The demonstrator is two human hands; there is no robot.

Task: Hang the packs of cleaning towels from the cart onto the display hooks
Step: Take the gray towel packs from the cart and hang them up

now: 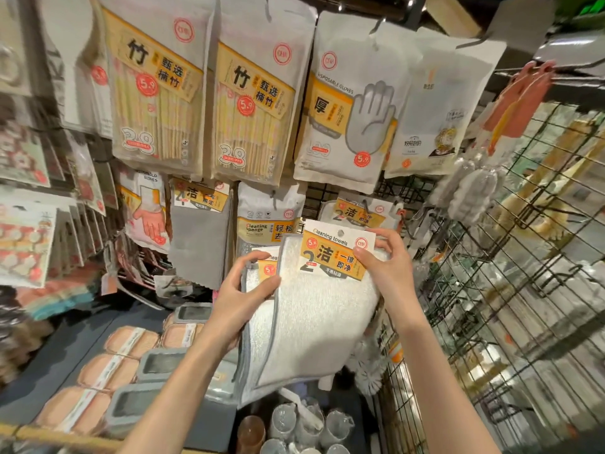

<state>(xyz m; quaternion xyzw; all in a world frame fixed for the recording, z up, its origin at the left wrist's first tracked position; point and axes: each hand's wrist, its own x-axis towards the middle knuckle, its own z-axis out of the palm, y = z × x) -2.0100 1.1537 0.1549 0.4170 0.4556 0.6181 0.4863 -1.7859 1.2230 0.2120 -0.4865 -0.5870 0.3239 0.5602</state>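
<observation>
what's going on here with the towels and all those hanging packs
A person is restocking a shop display. The right hand pinches the card header of a white cleaning towels pack, and the left hand grips a second pack tucked behind it. Both are held up before the display hooks, just below a matching pack already hanging. Neither held pack is on a hook yet.

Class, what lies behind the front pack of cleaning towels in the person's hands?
A second pack, showing only its left edge and label corner, lies behind the front pack. The rest is covered.
</observation>
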